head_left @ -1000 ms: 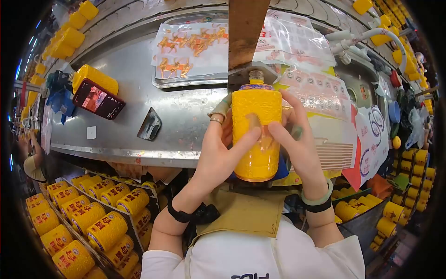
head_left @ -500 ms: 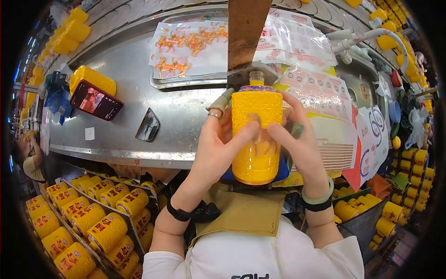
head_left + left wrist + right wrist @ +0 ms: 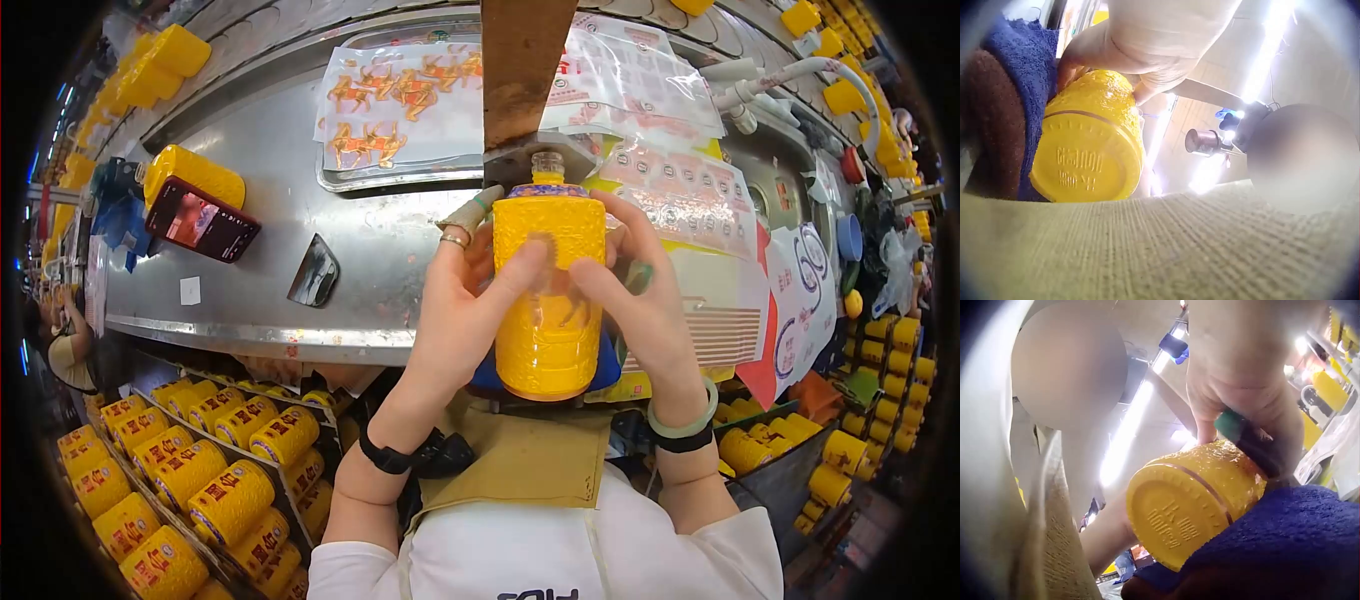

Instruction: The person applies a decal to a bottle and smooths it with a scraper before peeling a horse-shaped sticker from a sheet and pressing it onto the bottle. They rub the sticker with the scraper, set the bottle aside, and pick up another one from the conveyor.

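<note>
At centre frame, the left hand's (image 3: 450, 300) thumb has moved higher on the yellow bottle (image 3: 549, 355). More blue cloth (image 3: 486, 379) shows beneath.

Bottle (image 3: 548, 350): yellow, embossed relief | shoulder band (image 3: 546, 190): blue-violet, mottled | cloth (image 3: 1304, 519): dark blue | horse figures (image 3: 366, 147): gold with red patches | apron (image 3: 515, 455): tan | bangle (image 3: 710, 404): pale green | racked bottles (image 3: 230, 500): yellow, red lettering

2 hands (image 3: 450, 310), 1 held bottle (image 3: 548, 340), 1 phone (image 3: 204, 222), 1 tray (image 3: 400, 181), 2 black bands (image 3: 388, 456), 1 green bangle (image 3: 690, 424)
</note>
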A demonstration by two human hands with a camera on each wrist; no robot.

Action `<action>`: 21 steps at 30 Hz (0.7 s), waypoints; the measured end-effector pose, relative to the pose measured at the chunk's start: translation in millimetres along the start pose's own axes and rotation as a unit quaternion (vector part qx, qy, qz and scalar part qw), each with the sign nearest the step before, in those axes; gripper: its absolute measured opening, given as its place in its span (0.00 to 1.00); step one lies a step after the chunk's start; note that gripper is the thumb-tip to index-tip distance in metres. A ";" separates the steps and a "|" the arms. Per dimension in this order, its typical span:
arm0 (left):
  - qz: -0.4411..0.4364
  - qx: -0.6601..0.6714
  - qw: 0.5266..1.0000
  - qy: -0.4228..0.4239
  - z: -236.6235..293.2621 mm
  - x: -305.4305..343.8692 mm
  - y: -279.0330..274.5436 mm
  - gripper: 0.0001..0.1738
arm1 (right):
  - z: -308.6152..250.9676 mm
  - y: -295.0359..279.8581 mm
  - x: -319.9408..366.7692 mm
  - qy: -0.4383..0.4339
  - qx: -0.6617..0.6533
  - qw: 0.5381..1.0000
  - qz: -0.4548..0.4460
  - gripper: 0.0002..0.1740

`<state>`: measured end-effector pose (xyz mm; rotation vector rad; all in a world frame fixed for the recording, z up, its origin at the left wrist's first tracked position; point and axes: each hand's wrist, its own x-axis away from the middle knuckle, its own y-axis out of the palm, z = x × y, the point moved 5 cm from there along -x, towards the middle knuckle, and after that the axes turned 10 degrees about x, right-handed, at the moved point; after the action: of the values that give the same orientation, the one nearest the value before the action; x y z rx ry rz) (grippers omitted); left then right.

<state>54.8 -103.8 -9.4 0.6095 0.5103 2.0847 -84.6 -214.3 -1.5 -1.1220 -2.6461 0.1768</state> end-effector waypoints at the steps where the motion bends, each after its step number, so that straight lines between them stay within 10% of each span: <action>1: 0.000 0.000 1.000 0.000 -1.2 -0.3 0.2 0.42 | 1.6 -0.6 -0.6 -0.002 -0.016 1.000 -0.004 0.37; 21: -0.058 0.016 0.998 0.006 -0.4 21.2 4.4 0.48 | -0.8 -0.3 1.9 0.027 -0.079 0.996 -0.024 0.36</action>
<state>41.4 -88.4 -2.3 0.5734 0.5732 1.9752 -85.8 -213.2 -0.3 -1.0919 -2.6744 -0.0718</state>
